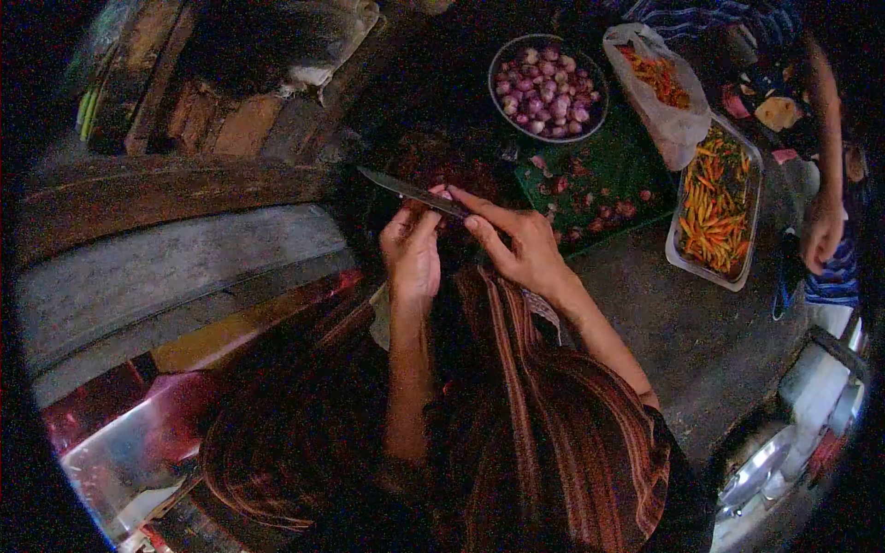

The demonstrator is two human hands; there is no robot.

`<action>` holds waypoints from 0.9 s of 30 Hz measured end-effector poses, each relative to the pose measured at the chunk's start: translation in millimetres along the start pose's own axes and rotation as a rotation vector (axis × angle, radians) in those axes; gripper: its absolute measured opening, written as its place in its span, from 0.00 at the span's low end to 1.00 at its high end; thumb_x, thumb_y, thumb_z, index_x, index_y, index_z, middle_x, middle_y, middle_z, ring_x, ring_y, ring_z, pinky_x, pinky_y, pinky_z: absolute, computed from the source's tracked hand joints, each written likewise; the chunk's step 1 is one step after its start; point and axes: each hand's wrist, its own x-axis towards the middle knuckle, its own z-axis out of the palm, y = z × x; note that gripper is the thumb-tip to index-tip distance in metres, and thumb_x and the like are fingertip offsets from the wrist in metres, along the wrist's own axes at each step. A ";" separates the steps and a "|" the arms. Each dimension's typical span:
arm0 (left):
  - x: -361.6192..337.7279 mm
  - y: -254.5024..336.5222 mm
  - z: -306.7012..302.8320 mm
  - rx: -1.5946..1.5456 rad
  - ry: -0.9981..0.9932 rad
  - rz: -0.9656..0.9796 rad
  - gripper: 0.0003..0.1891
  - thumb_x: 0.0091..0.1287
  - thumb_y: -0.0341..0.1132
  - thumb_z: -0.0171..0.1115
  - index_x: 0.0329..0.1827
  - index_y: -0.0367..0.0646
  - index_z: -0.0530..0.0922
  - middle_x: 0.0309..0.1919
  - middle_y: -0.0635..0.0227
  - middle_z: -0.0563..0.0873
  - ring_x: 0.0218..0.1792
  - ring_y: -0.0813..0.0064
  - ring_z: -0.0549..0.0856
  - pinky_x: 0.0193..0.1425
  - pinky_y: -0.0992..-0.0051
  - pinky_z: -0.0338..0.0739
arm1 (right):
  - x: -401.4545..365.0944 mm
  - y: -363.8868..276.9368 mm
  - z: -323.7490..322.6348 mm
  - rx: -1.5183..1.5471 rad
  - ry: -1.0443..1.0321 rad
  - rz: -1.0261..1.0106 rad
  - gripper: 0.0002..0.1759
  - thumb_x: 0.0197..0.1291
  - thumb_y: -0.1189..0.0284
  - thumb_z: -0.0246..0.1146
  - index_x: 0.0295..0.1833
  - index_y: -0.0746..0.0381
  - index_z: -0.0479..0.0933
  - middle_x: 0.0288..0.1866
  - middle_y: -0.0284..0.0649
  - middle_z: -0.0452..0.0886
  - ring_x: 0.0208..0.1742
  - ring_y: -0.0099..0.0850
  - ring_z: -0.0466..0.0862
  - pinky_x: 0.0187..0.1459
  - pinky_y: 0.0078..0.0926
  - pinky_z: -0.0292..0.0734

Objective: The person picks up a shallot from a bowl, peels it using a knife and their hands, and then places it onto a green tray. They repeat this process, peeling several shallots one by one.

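Observation:
My right hand [521, 244] grips a knife [398, 187] whose blade points to the upper left across my fingers. In my left hand [412, 251], the fingers are closed around a small pale purple shallot [445, 194], partly hidden by the knife and fingertips. Both hands meet above my lap, which a brown striped cloth [530, 387] covers. Ahead of my right hand lies a green tray [533, 189] with scattered shallots and peel. Beyond it stands a round metal bowl [553, 140] full of purple shallots [548, 88].
A clear plastic container [705, 277] of orange and green chilies stands to the right, with a plastic bag [687, 138] of red chilies behind it. Another person's hand [823, 235] hangs at far right. Metal cookware [761, 465] lies lower right; wooden planks [175, 189] are at left.

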 end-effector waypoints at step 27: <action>0.8 3.3 1.8 -0.114 -0.003 -0.092 0.11 0.61 0.21 0.56 0.46 0.33 0.77 0.46 0.60 0.81 0.45 0.71 0.80 0.53 0.73 0.73 | -1.2 10.7 -6.0 0.389 -0.050 0.203 0.17 0.67 0.64 0.51 0.55 0.59 0.76 0.47 0.40 0.83 0.47 0.24 0.81 0.49 0.23 0.73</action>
